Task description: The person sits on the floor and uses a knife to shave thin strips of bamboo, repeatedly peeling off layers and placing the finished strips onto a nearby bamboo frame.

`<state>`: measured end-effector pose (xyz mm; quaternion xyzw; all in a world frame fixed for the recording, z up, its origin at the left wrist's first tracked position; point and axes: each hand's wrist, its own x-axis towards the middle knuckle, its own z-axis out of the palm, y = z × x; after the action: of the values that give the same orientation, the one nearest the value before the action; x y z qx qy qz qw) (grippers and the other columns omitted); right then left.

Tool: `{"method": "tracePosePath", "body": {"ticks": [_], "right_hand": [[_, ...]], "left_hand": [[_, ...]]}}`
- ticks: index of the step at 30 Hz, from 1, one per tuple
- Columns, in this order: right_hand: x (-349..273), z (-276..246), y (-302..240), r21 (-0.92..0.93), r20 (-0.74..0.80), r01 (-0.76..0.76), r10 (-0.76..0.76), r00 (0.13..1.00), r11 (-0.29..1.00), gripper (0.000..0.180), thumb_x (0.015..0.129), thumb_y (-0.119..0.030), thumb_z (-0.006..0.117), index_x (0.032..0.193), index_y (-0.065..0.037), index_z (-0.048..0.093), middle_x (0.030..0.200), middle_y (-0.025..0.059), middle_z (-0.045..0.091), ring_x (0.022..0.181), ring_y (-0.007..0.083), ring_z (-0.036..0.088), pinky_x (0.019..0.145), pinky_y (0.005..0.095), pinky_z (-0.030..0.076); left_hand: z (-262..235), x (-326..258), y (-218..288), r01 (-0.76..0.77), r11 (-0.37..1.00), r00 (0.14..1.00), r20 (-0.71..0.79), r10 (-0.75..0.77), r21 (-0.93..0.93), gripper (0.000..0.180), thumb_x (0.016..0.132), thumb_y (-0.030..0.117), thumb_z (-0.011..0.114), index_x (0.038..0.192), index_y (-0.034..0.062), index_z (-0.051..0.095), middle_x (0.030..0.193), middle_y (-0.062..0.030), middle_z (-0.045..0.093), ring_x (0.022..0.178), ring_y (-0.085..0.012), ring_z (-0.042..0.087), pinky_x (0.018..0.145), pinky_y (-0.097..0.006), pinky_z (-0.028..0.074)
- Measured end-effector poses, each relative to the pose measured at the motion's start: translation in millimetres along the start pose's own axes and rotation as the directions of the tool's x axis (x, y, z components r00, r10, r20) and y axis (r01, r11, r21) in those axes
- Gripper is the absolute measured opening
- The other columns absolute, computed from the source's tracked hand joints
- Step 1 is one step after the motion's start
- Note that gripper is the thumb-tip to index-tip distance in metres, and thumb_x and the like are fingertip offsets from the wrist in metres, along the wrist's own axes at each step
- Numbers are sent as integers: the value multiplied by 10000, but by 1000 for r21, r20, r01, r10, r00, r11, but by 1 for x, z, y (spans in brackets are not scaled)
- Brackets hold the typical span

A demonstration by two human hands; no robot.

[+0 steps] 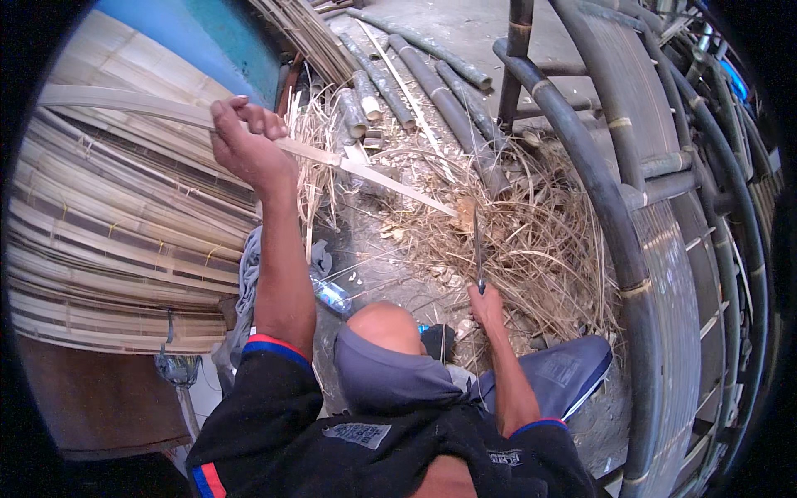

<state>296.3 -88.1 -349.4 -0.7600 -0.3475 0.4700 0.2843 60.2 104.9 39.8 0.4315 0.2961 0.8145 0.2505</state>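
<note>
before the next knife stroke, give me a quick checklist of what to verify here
1. Left hand grips the long pale bamboo strip: ok.
2. Right hand holds the thin dark-bladed knife by its handle: ok.
3. Blade meets the strip's far tip: ok, they touch near the tip.
4. Left-hand fingers apart from the blade: ok, far up the strip.
5. Bare knee out of the blade's path: cannot tell, it sits close below the knife hand.
6. Footing among the dry bamboo shavings: cannot tell.
</note>
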Motion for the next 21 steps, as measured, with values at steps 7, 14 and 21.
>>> {"method": "tracePosePath", "body": {"ticks": [7,14,21], "right_hand": [[-36,-16,-47,180,81,88,-104,991,980,364,914,-341,609,912,23,594,648,131,599,539,227,605,541,395,489],[-67,-27,-81,181,220,177,-215,951,967,343,938,-359,664,945,-22,598,638,-2,541,525,94,504,479,285,416],[-84,-66,-162,497,-51,360,-387,921,790,366,897,-335,722,989,-2,600,664,0,552,547,81,522,493,260,430]], "left_hand": [[10,14,20,-56,998,991,-127,52,-30,350,1008,388,492,843,80,468,609,26,337,468,-95,332,437,-271,294],[-14,31,34,36,976,929,-353,-112,-216,601,988,685,239,844,129,417,567,39,321,437,-86,298,405,-248,215],[-33,26,2,290,878,901,-202,-385,-380,559,1002,640,297,815,128,420,599,13,377,487,-135,353,432,-288,282]]}}
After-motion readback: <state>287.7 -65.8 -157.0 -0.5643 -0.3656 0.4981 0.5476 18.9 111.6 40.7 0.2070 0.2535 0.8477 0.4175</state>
